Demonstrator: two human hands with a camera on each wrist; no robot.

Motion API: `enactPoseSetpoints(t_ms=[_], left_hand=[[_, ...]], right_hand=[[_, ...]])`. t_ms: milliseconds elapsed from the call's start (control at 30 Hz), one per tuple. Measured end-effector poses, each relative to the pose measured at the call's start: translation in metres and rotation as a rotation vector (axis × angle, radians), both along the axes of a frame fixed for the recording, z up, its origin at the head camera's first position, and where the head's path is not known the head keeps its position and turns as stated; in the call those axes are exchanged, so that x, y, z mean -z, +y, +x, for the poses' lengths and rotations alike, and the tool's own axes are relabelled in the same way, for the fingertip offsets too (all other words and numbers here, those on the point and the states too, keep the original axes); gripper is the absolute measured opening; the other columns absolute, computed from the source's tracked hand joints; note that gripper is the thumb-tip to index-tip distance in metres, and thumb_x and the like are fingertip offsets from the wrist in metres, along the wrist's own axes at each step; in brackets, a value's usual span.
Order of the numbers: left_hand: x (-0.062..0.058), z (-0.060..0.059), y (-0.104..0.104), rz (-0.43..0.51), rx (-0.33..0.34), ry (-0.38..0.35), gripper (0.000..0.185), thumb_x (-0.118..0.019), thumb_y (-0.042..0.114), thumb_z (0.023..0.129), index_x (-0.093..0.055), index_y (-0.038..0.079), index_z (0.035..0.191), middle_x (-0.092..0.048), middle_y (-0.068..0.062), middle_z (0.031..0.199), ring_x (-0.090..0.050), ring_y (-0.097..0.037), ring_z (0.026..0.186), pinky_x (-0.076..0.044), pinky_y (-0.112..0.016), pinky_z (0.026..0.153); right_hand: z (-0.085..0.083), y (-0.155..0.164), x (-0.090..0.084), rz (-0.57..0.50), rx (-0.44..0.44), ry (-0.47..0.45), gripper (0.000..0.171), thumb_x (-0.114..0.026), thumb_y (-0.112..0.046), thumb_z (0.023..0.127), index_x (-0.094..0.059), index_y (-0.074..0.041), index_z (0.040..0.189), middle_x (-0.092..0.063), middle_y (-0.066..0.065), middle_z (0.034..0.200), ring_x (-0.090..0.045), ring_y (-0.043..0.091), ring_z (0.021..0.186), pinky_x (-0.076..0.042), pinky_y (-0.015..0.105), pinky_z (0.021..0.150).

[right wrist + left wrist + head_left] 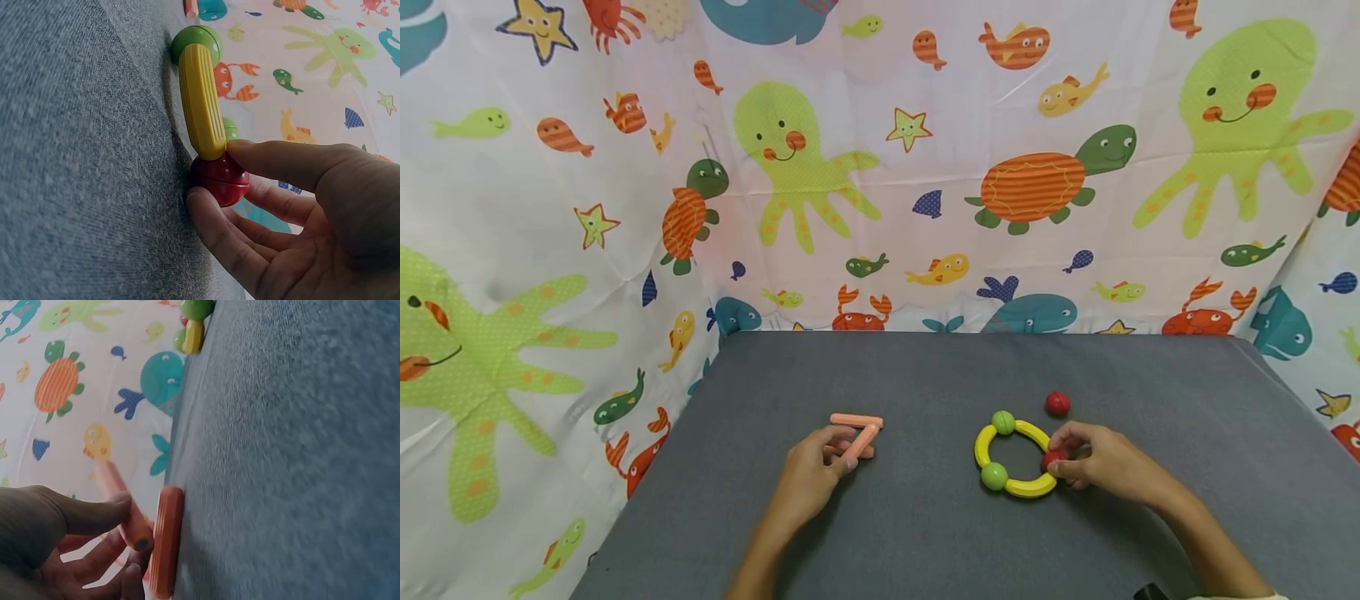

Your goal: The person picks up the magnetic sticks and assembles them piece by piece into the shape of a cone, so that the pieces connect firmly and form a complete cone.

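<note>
L hand (811,479) sits at the left-centre of the grey worktop (925,542), fingers curled round one orange stick (862,441), pinched betw. thumb and forefinger. In the wrist view the stick (125,509) is lifted at its far end, near end down by a second stick (166,540) lying flat on the worktop. Head view shows a further stick (856,420) lying crosswise just beyond, long axis running left-right; the held one slants up toward it, tip nearly touching. A third flat piece seems half hidden under the fingers; can't tell exactly how it lies.

R hand (1101,462) is at the right-centre, thumb and forefinger pinching a red ball (219,179) at the right gap of a yellow ring (1011,458). Ring = curved yellow segments joined by two green balls (1003,422), open on the side toward the R hand. Wrist view: ball sits on the worktop, touching the end of one yellow segment (201,100), which runs lengthwise away from the fingers to a green ball (196,41) at its far end. Other fingers loosely curled below, holding nothing else.

A loose red ball (1057,404) lies apart, beyond the ring and nearer the R hand than the L. Sea-creature cloth (880,167) hangs behind and at both sides.
</note>
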State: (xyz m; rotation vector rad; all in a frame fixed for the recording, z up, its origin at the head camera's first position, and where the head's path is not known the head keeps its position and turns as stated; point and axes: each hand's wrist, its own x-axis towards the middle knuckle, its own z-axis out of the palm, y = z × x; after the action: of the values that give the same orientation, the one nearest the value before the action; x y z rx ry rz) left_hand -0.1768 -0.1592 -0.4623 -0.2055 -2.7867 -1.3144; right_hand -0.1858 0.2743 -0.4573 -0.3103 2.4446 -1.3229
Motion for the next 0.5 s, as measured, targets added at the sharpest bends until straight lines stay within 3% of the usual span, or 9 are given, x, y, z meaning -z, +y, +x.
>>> enactPoseSetpoints(t_ms=[133,300,500], left_hand=[[-0.001,-0.005,0.011,0.034,0.011,0.049,0.025,-0.082,0.011,0.094,-0.08,0.022,0.117,-0.072,0.002,0.112,-0.07,-0.013,0.09,-0.056,-0.033,0.081],[0.0,-0.012,0.026,0.029,0.022,0.108,0.032,-0.084,0.007,0.09,-0.077,0.011,0.121,-0.07,-0.002,0.112,-0.07,-0.016,0.089,-0.056,-0.03,0.079],[0.003,-0.02,0.044,0.131,0.106,0.065,0.033,-0.08,0.006,0.093,-0.072,0.005,0.125,-0.074,-0.008,0.111,-0.073,-0.021,0.098,-0.059,-0.034,0.084]], right_hand=[[0.0,0.0,0.002,-0.006,-0.015,-0.007,0.036,-0.078,-0.02,0.097,-0.066,0.001,0.124,-0.07,0.011,0.107,-0.07,0.025,0.086,-0.062,0.033,0.071],[-0.001,-0.001,0.003,-0.01,-0.018,-0.008,0.034,-0.079,-0.021,0.097,-0.068,0.0,0.122,-0.071,0.011,0.107,-0.071,0.025,0.086,-0.062,0.033,0.071],[0.0,-0.003,0.002,-0.018,-0.014,-0.01,0.035,-0.079,-0.021,0.097,-0.069,0.0,0.121,-0.07,0.011,0.106,-0.071,0.025,0.086,-0.063,0.034,0.071]])
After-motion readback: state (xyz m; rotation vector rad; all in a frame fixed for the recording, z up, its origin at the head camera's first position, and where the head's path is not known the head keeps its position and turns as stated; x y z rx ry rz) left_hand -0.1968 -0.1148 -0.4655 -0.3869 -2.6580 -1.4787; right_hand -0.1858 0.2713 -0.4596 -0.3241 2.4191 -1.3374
